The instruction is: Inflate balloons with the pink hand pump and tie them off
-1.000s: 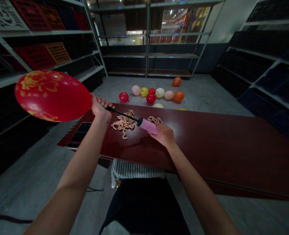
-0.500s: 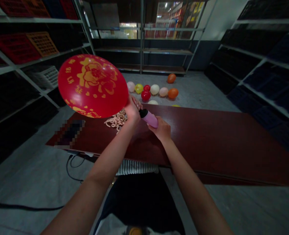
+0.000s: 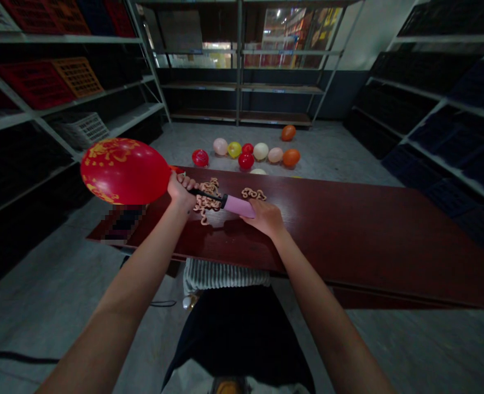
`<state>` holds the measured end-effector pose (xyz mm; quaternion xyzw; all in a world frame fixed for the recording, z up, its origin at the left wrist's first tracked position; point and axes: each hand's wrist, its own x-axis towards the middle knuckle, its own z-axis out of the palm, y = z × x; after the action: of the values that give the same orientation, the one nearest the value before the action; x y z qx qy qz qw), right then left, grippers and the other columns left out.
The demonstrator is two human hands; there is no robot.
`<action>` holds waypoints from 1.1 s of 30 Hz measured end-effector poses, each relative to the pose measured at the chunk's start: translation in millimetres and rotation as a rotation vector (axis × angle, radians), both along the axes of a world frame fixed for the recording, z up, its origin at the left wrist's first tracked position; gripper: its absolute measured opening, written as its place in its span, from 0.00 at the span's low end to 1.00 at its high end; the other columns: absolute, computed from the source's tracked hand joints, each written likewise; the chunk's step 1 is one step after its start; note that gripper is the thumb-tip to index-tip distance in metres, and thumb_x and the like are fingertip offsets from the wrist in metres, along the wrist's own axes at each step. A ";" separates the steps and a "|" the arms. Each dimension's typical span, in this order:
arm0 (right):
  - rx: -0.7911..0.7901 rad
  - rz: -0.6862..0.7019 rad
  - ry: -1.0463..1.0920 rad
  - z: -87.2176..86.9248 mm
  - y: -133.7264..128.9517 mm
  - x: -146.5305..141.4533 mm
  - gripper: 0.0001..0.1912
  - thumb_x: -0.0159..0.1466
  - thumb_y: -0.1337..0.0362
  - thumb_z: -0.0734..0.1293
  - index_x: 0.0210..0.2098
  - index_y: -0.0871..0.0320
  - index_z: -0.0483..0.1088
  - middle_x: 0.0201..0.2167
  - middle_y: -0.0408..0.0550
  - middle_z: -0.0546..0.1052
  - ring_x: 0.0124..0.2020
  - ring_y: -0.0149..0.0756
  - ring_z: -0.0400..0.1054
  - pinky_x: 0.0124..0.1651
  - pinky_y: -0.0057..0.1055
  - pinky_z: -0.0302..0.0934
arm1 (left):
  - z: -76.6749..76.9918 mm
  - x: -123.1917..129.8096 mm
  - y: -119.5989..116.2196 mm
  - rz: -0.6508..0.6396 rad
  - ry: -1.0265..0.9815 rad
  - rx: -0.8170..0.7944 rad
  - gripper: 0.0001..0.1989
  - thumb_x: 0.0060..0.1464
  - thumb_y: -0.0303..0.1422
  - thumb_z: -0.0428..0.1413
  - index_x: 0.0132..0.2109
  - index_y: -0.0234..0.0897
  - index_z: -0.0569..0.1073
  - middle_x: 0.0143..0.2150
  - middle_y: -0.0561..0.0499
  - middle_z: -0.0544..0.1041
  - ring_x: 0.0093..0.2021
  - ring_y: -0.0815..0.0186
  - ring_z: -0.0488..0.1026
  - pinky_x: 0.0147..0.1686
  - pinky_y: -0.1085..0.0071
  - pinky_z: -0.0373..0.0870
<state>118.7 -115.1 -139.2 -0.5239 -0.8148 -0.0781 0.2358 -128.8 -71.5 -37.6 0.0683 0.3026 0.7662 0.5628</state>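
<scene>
My left hand (image 3: 181,189) is closed around the neck of a red balloon (image 3: 124,171) with yellow print and the black front end of a hand pump. The balloon is inflated and lies to the left of that hand. My right hand (image 3: 266,217) grips the pink barrel of the pump (image 3: 238,207), and a thin black rod shows between the barrel and my left hand. Behind the pump, a heap of curly beige strips (image 3: 209,198) rests on the dark red table (image 3: 348,235). A smaller curly piece (image 3: 254,193) lies right of the heap.
A blurred-out flat object (image 3: 123,223) lies at the table's left end. Several balloons (image 3: 245,160) are on the floor behind the table. Shelves with crates (image 3: 36,82) stand left, more shelving (image 3: 442,104) right and behind.
My left hand has moved left with the balloon, away from my right hand, and the pump's rod now shows. The balloon appears smaller and lower. The curly strips are less covered.
</scene>
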 end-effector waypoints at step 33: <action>0.003 -0.181 0.255 -1.5 5.7 9.8 0.31 0.60 0.48 0.73 0.59 0.57 0.71 0.50 0.55 0.82 0.43 0.47 0.79 0.42 0.35 0.68 | 15.2 103.5 17.9 -0.120 0.148 0.150 0.26 0.71 0.37 0.47 0.23 0.40 0.50 0.15 0.59 0.47 0.11 0.73 0.45 0.14 0.72 0.46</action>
<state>128.5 -109.4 -140.7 -0.6005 -0.7276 -0.0331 0.3301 -25.3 -53.6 -22.3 0.1845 0.2805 0.7445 0.5770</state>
